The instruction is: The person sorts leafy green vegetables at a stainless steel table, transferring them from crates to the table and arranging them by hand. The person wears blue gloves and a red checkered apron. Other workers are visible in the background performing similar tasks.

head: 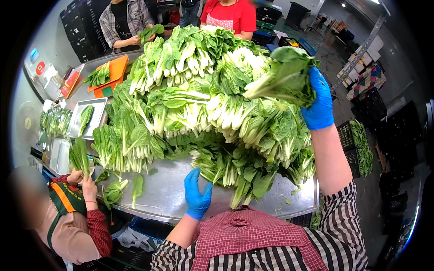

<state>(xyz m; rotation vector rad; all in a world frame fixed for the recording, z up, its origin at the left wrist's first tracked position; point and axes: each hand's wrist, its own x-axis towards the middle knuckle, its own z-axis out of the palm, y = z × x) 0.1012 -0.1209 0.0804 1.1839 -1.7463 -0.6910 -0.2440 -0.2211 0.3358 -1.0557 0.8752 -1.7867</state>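
In my right hand (317, 101), gloved in blue, is a bunch of leafy greens (288, 78) with pale stems, lifted over the right side of a big pile of leafy greens (190, 115). The leaves point up toward my fingers and the stems point left. My left hand (197, 194), in a blue glove, rests over the metal table (169, 200) near its front edge, fingers apart and holding nothing. Just beyond it lie pale-stemmed greens (210, 166). Darker leafy stalks (249, 184) lie between me and the pile.
At the left a co-worker holds greens (80, 155) near a metal tray (88, 117). An orange plastic scale or tray (115, 73) stands farther back. Two people stand across the table. Black crates of greens (352, 159) stand on the floor at the right. Loose leaves (137, 189) lie on the table.
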